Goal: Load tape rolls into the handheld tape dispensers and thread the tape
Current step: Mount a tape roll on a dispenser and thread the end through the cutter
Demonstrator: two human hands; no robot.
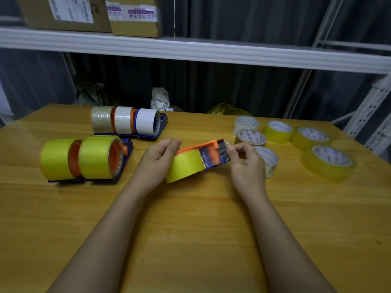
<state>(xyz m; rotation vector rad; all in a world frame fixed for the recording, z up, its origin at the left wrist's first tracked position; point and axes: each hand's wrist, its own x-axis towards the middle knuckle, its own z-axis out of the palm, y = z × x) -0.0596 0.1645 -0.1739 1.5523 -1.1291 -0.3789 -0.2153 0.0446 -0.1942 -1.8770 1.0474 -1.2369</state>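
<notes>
An orange and blue handheld tape dispenser sits at the middle of the wooden table, with a yellow tape roll loaded in it. My left hand grips the dispenser at the roll end, fingers curled over its top. My right hand pinches the free end of the tape at the dispenser's front mouth, between thumb and fingers. The tape end itself is clear and hard to make out.
Two loaded yellow dispensers stand at the left, three loaded pale ones behind them. Several loose tape rolls lie at the right. A white shelf with cardboard boxes hangs above the table's back edge.
</notes>
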